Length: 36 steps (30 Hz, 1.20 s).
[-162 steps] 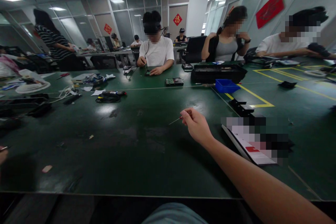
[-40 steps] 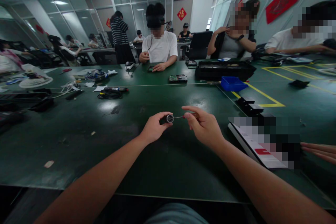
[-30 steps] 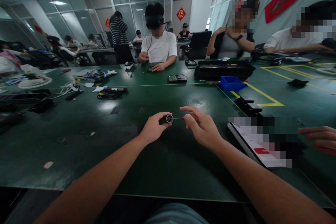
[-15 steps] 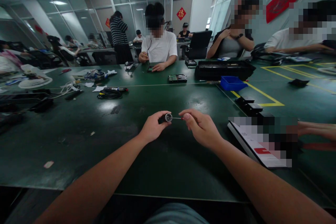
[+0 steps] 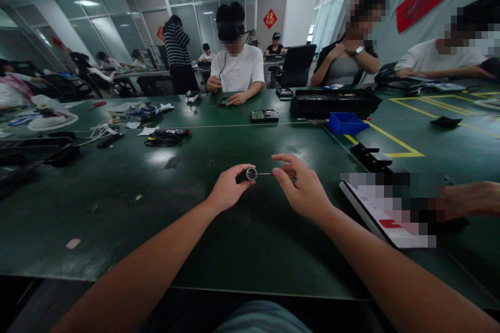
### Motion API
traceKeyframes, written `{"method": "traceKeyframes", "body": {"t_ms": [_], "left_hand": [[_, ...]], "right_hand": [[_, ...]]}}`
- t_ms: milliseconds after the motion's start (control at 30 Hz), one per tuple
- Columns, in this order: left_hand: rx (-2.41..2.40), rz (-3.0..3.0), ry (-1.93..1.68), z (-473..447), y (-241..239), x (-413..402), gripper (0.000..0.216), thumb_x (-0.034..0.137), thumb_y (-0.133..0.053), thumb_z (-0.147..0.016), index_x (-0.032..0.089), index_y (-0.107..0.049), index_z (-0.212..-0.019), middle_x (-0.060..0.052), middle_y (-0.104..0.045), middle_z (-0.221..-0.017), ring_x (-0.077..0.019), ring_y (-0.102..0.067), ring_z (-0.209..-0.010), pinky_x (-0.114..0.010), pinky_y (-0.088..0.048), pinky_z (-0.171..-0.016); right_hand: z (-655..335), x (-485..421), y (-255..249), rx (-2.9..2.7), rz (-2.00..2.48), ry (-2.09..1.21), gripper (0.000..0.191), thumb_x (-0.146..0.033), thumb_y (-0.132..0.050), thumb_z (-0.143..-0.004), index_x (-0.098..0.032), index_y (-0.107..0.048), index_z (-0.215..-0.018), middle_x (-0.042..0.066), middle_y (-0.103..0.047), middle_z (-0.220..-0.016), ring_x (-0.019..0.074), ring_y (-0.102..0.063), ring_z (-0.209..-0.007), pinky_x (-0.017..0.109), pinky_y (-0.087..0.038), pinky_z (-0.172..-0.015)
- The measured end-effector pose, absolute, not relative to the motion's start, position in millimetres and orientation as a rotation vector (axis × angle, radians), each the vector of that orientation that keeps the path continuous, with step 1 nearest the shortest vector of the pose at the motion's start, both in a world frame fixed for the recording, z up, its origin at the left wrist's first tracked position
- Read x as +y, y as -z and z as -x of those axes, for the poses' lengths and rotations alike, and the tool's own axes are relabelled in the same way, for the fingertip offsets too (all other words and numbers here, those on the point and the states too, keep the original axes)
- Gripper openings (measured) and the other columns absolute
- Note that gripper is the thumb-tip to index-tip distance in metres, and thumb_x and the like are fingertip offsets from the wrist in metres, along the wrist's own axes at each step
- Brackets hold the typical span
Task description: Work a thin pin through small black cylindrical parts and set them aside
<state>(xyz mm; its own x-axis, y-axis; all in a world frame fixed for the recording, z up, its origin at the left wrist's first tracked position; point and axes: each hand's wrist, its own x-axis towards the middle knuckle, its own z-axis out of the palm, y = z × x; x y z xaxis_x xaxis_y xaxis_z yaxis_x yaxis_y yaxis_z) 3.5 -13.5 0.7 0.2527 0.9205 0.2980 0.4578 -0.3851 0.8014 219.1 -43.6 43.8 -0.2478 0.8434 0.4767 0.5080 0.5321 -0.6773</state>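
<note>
My left hand (image 5: 228, 187) is closed round a dark cylindrical part (image 5: 250, 174), its round, silvery-rimmed end facing me and to the right. From that end a thin metal screwdriver (image 5: 264, 174) runs across to my right hand (image 5: 302, 187). The thumb and curled fingers of my right hand pinch the screwdriver's handle, while the index finger is lifted and stretched out to the left. Most of the handle is hidden in my fingers. The shaft tip meets the cylinder's end; how deep it sits I cannot tell. Both hands are above the green table (image 5: 203, 239).
On the right lies a white box (image 5: 371, 213), with another person's hand (image 5: 474, 200) near it. Farther back are a blue tray (image 5: 347, 123), a long black housing (image 5: 336, 103) and a hard drive (image 5: 264, 115). A coiled black cable (image 5: 166, 138) lies at left. Across the table sits a person (image 5: 238, 67).
My right index finger has lifted off the screwdriver and straightened. My left hand holds the cylinder in the same place. The other person's hand at right has shifted slightly.
</note>
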Motion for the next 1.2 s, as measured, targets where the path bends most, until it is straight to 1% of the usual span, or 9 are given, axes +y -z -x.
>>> {"method": "traceKeyframes", "body": {"t_ms": [200, 367, 500, 633, 767, 933, 1000, 1133, 1200], "left_hand": [[1.24, -1.956, -1.027, -4.0, -1.6, -15.2, 0.04, 0.019, -0.073, -0.082, 0.024, -0.067, -0.121, -0.004, -0.07, -0.121, -0.0229, -0.063, -0.114, -0.041, -0.044, -0.106], [1.241, -1.983, -1.019, -5.2, -4.3, -16.9, 0.039, 0.018, -0.074, -0.081, 0.023, -0.068, -0.119, -0.004, -0.07, -0.12, -0.0227, -0.063, -0.114, -0.04, -0.044, -0.106], [1.238, -1.988, -1.02, -5.3, -3.9, -16.4, 0.039, 0.018, -0.075, -0.081, 0.023, -0.068, -0.119, -0.004, -0.071, -0.119, -0.0223, -0.063, -0.113, -0.04, -0.045, -0.105], [1.226, -1.979, -1.035, -4.7, -1.6, -15.6, 0.04, 0.019, -0.075, -0.081, 0.023, -0.067, -0.121, -0.005, -0.07, -0.12, -0.0225, -0.063, -0.114, -0.041, -0.044, -0.106], [1.235, -1.974, -1.031, -4.7, -1.3, -16.1, 0.04, 0.019, -0.075, -0.081, 0.023, -0.068, -0.12, -0.005, -0.07, -0.12, -0.0231, -0.063, -0.114, -0.042, -0.044, -0.106], [1.236, -1.978, -1.034, -4.7, -1.2, -16.0, 0.04, 0.019, -0.075, -0.08, 0.024, -0.068, -0.12, -0.005, -0.07, -0.12, -0.0228, -0.063, -0.113, -0.042, -0.045, -0.106], [1.239, -1.983, -1.03, -4.5, -1.0, -15.7, 0.04, 0.02, -0.075, -0.08, 0.024, -0.068, -0.12, -0.005, -0.07, -0.12, -0.0232, -0.063, -0.114, -0.043, -0.044, -0.106], [1.241, -1.988, -1.032, -4.1, -1.2, -15.5, 0.04, 0.02, -0.074, -0.081, 0.024, -0.068, -0.119, -0.005, -0.07, -0.121, -0.0237, -0.063, -0.115, -0.042, -0.044, -0.106], [1.236, -1.979, -1.04, -4.3, -1.6, -15.4, 0.04, 0.019, -0.074, -0.081, 0.024, -0.068, -0.12, -0.004, -0.07, -0.121, -0.0231, -0.063, -0.114, -0.041, -0.044, -0.106]], "right_hand": [[-221.1, -43.6, -43.6, -1.919, 1.073, -0.484, 0.029, -0.033, -0.052, -0.097, -0.021, -0.055, -0.124, 0.001, -0.064, -0.08, 0.0172, -0.062, -0.068, 0.03, -0.046, -0.063], [-222.9, -42.4, -40.2, -1.917, 1.039, -0.535, 0.034, -0.043, -0.042, -0.102, -0.02, -0.059, -0.121, -0.001, -0.062, -0.07, 0.0157, -0.06, -0.062, 0.028, -0.042, -0.058], [-222.1, -41.8, -38.0, -1.883, 1.094, -0.537, 0.034, -0.043, -0.041, -0.103, -0.021, -0.059, -0.122, -0.002, -0.06, -0.065, 0.0145, -0.056, -0.056, 0.028, -0.039, -0.055], [-221.7, -41.8, -38.3, -1.855, 1.077, -0.486, 0.03, -0.037, -0.046, -0.101, -0.02, -0.055, -0.124, 0.0, -0.062, -0.074, 0.0159, -0.059, -0.064, 0.029, -0.043, -0.061], [-222.3, -41.8, -40.4, -1.867, 1.057, -0.493, 0.024, -0.037, -0.047, -0.1, -0.021, -0.058, -0.115, 0.002, -0.065, -0.081, 0.0176, -0.063, -0.074, 0.03, -0.045, -0.066], [-221.8, -42.3, -41.6, -1.885, 1.087, -0.509, 0.03, -0.042, -0.041, -0.102, -0.021, -0.063, -0.104, -0.001, -0.06, -0.068, 0.014, -0.056, -0.057, 0.028, -0.039, -0.056], [-221.6, -42.4, -41.3, -1.876, 1.101, -0.517, 0.029, -0.041, -0.043, -0.102, -0.022, -0.063, -0.107, -0.002, -0.06, -0.067, 0.0137, -0.055, -0.056, 0.027, -0.038, -0.054], [-222.0, -43.0, -41.5, -1.887, 1.085, -0.51, 0.028, -0.034, -0.045, -0.1, -0.021, -0.058, -0.121, -0.001, -0.06, -0.068, 0.0151, -0.057, -0.06, 0.028, -0.041, -0.057], [-222.3, -43.4, -42.1, -1.891, 1.073, -0.501, 0.027, -0.031, -0.046, -0.099, -0.02, -0.057, -0.121, -0.001, -0.061, -0.071, 0.0156, -0.058, -0.063, 0.028, -0.042, -0.06]]}}
